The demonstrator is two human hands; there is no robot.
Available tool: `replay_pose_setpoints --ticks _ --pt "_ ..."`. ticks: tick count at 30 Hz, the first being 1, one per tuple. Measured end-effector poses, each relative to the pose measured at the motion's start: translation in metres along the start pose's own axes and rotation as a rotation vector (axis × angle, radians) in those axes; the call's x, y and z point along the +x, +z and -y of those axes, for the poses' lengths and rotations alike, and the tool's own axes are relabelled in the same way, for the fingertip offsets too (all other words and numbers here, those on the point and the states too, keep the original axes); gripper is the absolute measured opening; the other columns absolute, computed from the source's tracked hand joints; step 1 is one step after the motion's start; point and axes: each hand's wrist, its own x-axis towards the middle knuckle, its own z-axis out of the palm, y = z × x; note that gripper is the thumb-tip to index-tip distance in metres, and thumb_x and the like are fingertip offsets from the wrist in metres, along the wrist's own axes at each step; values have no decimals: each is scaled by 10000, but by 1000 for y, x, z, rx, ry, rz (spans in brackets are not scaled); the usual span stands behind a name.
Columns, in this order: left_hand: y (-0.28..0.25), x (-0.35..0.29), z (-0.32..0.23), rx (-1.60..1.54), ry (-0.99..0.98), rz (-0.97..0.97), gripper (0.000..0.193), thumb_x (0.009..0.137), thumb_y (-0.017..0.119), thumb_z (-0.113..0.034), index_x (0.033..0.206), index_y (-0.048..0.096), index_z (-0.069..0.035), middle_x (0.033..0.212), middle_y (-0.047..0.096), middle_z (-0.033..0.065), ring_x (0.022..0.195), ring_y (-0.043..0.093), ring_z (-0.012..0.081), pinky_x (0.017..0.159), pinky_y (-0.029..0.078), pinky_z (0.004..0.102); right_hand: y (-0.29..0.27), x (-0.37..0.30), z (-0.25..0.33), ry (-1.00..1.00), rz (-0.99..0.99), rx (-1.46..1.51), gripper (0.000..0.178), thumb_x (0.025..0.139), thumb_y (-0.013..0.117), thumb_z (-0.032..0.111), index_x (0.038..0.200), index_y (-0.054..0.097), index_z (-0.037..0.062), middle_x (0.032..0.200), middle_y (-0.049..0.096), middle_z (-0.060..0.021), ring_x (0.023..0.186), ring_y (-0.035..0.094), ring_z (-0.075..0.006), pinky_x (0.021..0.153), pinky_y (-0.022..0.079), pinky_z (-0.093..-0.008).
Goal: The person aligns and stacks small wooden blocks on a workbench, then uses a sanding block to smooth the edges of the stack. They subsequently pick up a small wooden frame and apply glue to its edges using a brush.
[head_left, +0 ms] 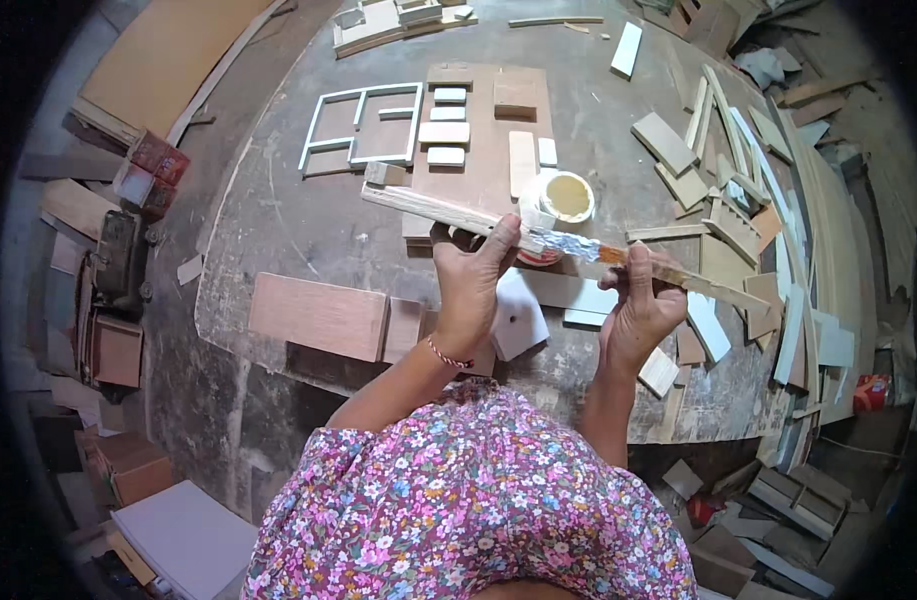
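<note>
My left hand (471, 272) is closed round a pale wooden strip (428, 208), which slants up to the left above the table. Between the fingers of my right hand (642, 302) is a long flat wooden stick (723, 288). An orange-brown band and a shiny whitish-blue stretch mark the stick's inner end, which meets or overlaps the strip beside my left fingers; whether they touch cannot be made out. Just beyond my hands stands an open white tub (590, 205) with something yellowish inside. A white block with a dark hole (518, 318) lies beneath them.
On the worn table (278, 225) lie a pale divided frame (358, 160), a brown board (483, 200) with small blocks on it, and a reddish wooden block (318, 317) near the front edge. Wood offcuts (668, 145) crowd the right side. Boxes (128, 465) stand at left.
</note>
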Motion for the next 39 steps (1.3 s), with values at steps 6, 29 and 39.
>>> replay_pose_setpoints --ticks 6,29,39 --pt "2 -2 3 -15 8 -21 223 794 649 -120 923 488 -37 878 550 43 790 561 113 734 509 294 4 -3 5 -3 -13 19 162 762 664 45 803 512 7 648 570 -72 475 548 -131 408 469 -239" --pt "-2 -4 1 -34 -36 -26 250 790 655 -130 941 466 -66 880 535 23 836 552 111 758 504 324 -5 1 -2 9 -22 31 170 761 662 42 813 506 0 650 568 -75 493 548 -133 393 468 -241" --pt "-1 -1 10 -102 -22 -41 161 798 640 -104 880 507 -64 834 540 15 781 551 92 718 527 288 -2 -3 -7 17 -18 -35 147 769 651 34 811 514 3 677 575 -78 510 557 -128 426 481 -235"
